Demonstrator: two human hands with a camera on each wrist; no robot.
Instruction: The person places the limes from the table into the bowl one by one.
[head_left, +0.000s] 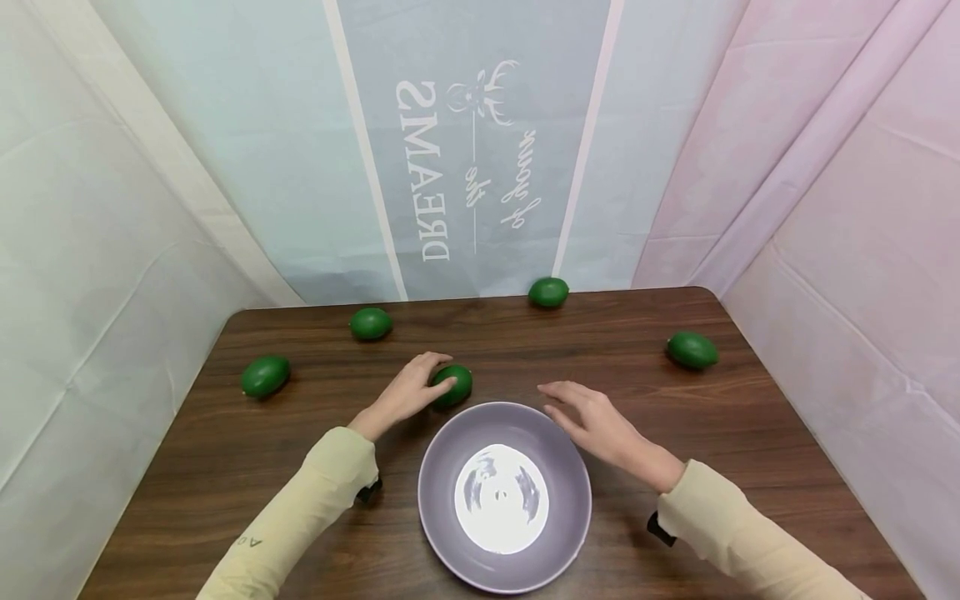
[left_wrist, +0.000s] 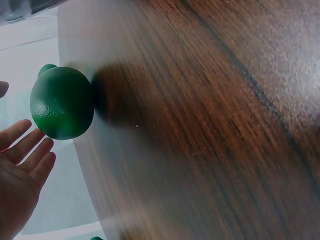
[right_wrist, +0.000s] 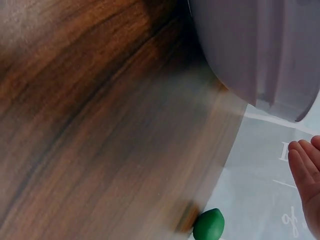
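My left hand reaches to a green lime on the table, just beyond the bowl's far left rim. In the left wrist view, its fingers are spread beside the lime, fingertips right at its side and the thumb apart from them. A purple-grey bowl stands upright at the near middle, a bright reflection inside it. My right hand hovers by the bowl's far right rim, fingers extended and holding nothing. The right wrist view shows the bowl's outer wall near its fingers.
More limes lie on the dark wooden table: one at far left, one at back left, one at the back edge and one at right. Pale cloth walls enclose the back and sides.
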